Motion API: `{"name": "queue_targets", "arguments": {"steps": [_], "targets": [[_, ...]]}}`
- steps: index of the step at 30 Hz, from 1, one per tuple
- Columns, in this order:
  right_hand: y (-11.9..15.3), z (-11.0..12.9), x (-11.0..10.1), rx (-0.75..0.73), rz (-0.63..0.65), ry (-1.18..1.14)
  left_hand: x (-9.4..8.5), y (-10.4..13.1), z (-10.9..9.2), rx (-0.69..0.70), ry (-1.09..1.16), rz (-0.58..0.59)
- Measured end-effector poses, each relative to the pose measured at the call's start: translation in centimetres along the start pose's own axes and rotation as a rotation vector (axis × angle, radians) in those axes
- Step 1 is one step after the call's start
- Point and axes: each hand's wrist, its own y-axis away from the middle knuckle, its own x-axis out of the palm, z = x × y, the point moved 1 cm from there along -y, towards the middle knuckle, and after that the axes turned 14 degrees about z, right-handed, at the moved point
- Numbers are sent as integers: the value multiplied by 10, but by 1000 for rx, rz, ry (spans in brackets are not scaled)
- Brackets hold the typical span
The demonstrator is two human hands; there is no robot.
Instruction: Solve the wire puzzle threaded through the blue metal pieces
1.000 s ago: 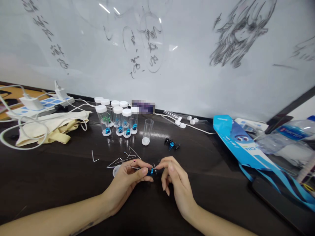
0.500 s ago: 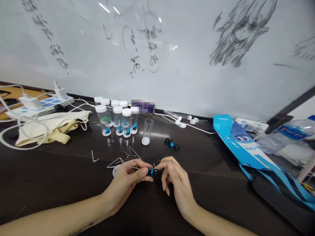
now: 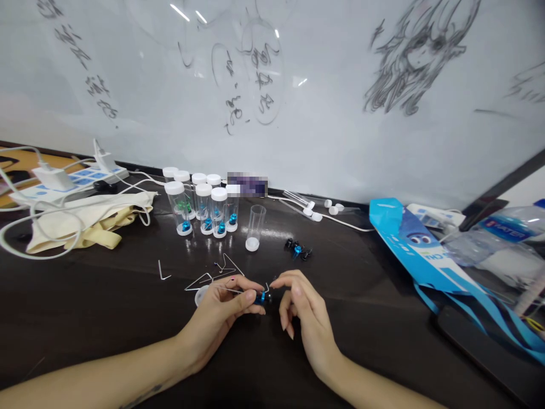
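My left hand (image 3: pixel 233 301) is closed, its thumb and fingers pinching a small blue and black metal part (image 3: pixel 264 297). A thin bent metal rod, like a hex key (image 3: pixel 267 287), sticks up beside that part; its longer section seems to run along my left fingers. My right hand (image 3: pixel 303 312) hovers just to the right with bent, loosely parted fingers and nothing visible in them. Its index fingertip is close to the rod's bent end. Under my left hand lies a white round cap (image 3: pixel 201 295), partly hidden, and bent metal wires (image 3: pixel 230 264) are just behind.
Several capped clear tubes (image 3: pixel 219 213) with blue or green parts stand at the back left. An uncapped tube (image 3: pixel 255 227) stands beside them, left of black and blue parts (image 3: pixel 298 250). A hex key (image 3: pixel 162 271), cloth bag (image 3: pixel 93 218), power strip (image 3: pixel 80 180) and blue bag (image 3: pixel 409 244) lie around.
My right index fingertip has shifted very slightly at the bent end of the rod. My left hand and the part in it stay in place.
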Motion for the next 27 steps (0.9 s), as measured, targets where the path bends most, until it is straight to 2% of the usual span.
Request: {"name": "queue_targets", "arguments": {"steps": [27], "targets": [[-1, -1, 0, -14, 9, -12, -2, -2, 2, 20, -18, 8]]}}
